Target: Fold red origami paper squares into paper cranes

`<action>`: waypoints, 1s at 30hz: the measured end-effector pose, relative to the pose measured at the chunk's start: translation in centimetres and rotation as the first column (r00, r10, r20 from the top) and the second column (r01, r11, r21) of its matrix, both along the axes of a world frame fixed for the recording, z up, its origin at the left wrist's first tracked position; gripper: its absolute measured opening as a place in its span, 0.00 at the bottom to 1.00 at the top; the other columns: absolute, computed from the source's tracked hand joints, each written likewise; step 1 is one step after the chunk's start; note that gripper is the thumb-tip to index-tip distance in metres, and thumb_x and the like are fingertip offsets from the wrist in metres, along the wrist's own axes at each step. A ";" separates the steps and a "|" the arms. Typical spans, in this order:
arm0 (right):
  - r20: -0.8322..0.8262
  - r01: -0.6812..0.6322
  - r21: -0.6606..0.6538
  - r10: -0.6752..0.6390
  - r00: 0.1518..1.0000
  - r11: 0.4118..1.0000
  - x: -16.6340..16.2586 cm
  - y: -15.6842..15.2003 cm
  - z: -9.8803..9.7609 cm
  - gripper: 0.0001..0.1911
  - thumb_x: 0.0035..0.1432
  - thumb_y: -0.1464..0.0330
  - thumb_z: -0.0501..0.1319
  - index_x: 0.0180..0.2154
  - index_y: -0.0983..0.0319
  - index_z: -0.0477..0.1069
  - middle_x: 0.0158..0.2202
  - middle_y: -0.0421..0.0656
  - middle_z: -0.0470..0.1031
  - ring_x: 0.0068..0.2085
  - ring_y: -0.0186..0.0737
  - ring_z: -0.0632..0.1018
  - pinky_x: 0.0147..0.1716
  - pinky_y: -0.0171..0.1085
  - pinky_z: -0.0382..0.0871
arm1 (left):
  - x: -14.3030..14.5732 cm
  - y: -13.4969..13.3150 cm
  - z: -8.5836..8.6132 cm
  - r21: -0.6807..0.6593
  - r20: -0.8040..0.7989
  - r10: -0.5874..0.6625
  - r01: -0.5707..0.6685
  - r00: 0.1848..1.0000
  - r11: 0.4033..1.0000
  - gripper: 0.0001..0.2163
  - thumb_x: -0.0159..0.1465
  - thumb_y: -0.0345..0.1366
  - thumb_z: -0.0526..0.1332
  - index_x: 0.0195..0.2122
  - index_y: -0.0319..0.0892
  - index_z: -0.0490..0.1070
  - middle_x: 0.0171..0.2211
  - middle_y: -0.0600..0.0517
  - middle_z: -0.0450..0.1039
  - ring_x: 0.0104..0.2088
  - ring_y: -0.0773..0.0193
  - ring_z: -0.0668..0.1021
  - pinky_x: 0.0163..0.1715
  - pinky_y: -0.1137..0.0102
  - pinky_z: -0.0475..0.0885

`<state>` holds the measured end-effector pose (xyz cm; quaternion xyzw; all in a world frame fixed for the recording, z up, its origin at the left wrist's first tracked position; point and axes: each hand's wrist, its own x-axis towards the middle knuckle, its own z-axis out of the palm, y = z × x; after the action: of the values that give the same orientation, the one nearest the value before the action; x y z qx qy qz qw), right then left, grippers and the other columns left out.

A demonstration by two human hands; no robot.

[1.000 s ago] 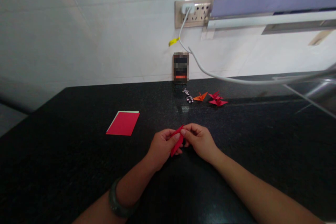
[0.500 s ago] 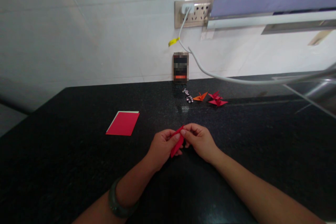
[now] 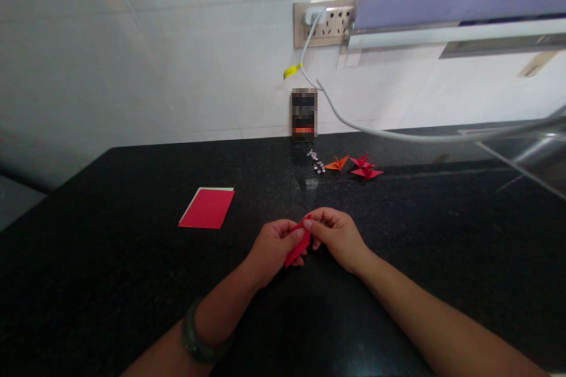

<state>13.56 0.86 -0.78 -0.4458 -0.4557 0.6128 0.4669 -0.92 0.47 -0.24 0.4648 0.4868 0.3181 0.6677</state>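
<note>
Both hands are closed on one folded red paper (image 3: 299, 242), held just above the black counter (image 3: 132, 283): the left hand (image 3: 274, 247) pinches its lower part and the right hand (image 3: 336, 237) pinches the top tip with thumb and finger. To do this fold well, I think the left hand should hold the paper steady while the right fingertips press slowly along the edge, so the crease comes out sharp and the thin paper does not tear.
</note>
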 end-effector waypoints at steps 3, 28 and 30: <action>0.011 0.016 -0.011 -0.016 1.000 1.000 -0.1 -0.1 0.1 0.11 0.44 0.64 0.64 0.26 0.65 0.69 0.16 0.36 0.69 0.16 0.26 0.66 0.16 0.28 0.59 | 0.0 0.0 0.0 -0.004 0.003 -0.002 0.002 1.000 1.000 0.09 0.56 0.39 0.59 0.29 0.36 0.67 0.18 0.55 0.70 0.14 0.74 0.70 0.15 0.80 0.65; 0.104 0.097 -0.015 -0.095 0.990 0.995 -0.1 -0.1 0.3 0.11 0.43 0.64 0.64 0.21 0.64 0.66 0.12 0.33 0.64 0.12 0.25 0.62 0.12 0.27 0.53 | 0.0 -0.1 0.6 -0.025 -0.023 -0.027 0.027 0.999 0.999 0.09 0.55 0.39 0.59 0.28 0.37 0.67 0.17 0.55 0.69 0.13 0.73 0.69 0.14 0.79 0.64; 0.112 0.106 -0.017 -0.104 0.988 0.994 0.0 -0.1 0.4 0.11 0.43 0.64 0.64 0.21 0.64 0.66 0.11 0.33 0.63 0.12 0.25 0.62 0.11 0.27 0.53 | 0.0 -0.1 0.4 -0.023 -0.013 -0.027 0.026 1.000 0.999 0.10 0.54 0.40 0.60 0.28 0.37 0.67 0.17 0.55 0.69 0.13 0.73 0.70 0.14 0.79 0.64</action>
<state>13.51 0.77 -0.37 -0.5081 -0.4497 0.5669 0.4672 -0.93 0.40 0.20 0.4654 0.4886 0.3006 0.6740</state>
